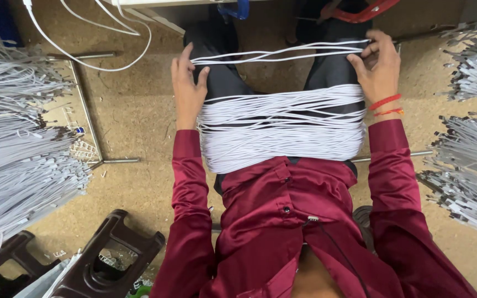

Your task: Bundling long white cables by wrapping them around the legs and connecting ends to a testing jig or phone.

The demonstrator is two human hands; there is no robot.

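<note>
Holding a few white cords [282,53] stretched between left hand [187,88] and right hand [379,66], fingers pinched shut on them, above the lap pile [282,132]. Could slip loose, drop, tangle.

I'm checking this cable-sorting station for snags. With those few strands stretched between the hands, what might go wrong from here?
1. The stretched white cables are held only at the fingertips of the left hand and right hand; a slip may drop them into the bundle on the lap.
2. That bundle's strands cross each other, so they could tangle.
3. The cable heaps lie close on both sides; a loose end might mix in.
</note>
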